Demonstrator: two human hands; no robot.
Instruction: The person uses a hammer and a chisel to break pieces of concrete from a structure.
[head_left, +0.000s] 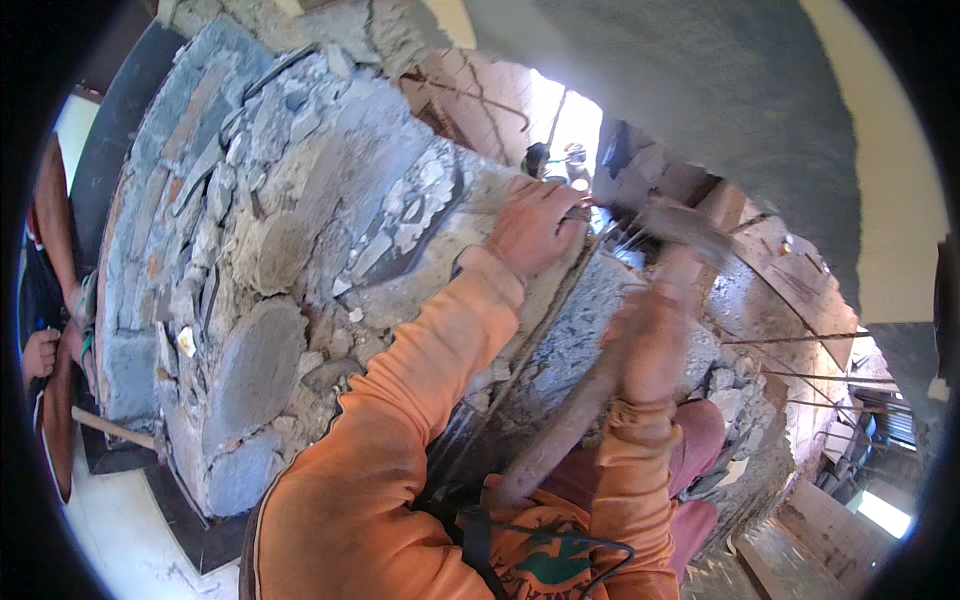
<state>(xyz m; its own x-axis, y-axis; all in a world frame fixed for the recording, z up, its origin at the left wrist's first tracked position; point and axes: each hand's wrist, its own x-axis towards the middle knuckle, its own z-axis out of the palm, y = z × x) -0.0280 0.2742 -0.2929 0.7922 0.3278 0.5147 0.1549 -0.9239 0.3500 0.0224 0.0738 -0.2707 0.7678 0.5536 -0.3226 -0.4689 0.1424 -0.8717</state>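
My right hand (650,345), blurred by motion, is closed round the wooden handle of a hammer (565,432). The handle slants down toward my body, and the smeared hammer head (688,228) is up beyond my fist. My left hand (537,228) is closed at the edge of the broken concrete (440,265). The short dark end of a chisel (579,213) shows at its fingers; the rest is hidden. The hammer head is to the right of my left hand, apart from it.
Rubble and loose stone chunks (255,365) cover the slab on the left. Bare rebar (800,340) crosses a bright opening on the right. A grey plastered wall (690,90) overhangs it. At far left are another person's hand (40,353) and a wooden tool handle (112,428).
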